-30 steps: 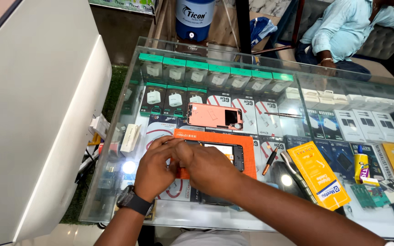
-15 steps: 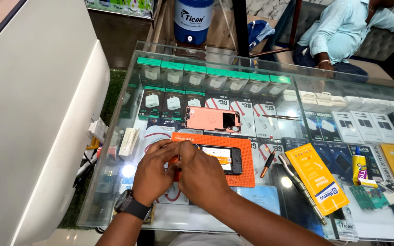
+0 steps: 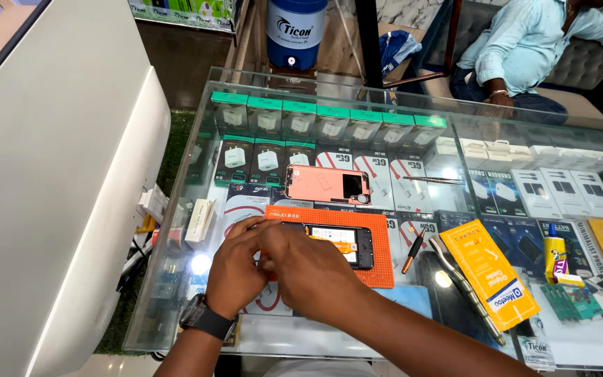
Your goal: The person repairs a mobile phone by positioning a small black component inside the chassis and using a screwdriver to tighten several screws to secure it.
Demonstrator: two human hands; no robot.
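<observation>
We are working with our left hand [image 3: 235, 269] and right hand [image 3: 308, 269] bunched, grip unclear, over the opened phone [image 3: 340, 244] lying on the orange mat [image 3: 383, 262], its pink back cover [image 3: 326, 184] already off and reassembly remaining.

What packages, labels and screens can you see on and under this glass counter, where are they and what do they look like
Opened phone: on the orange mat, beside both hands; black, its inside showing.
Phone back cover: beyond the mat; salmon-pink rectangle.
Yellow packet: right of the mat; long, flat, blue-white label.
Charger boxes: under the glass, far row; white with green tops.
Yellow-purple tube: far right.
Blue water cooler: on the floor behind; white label.
</observation>
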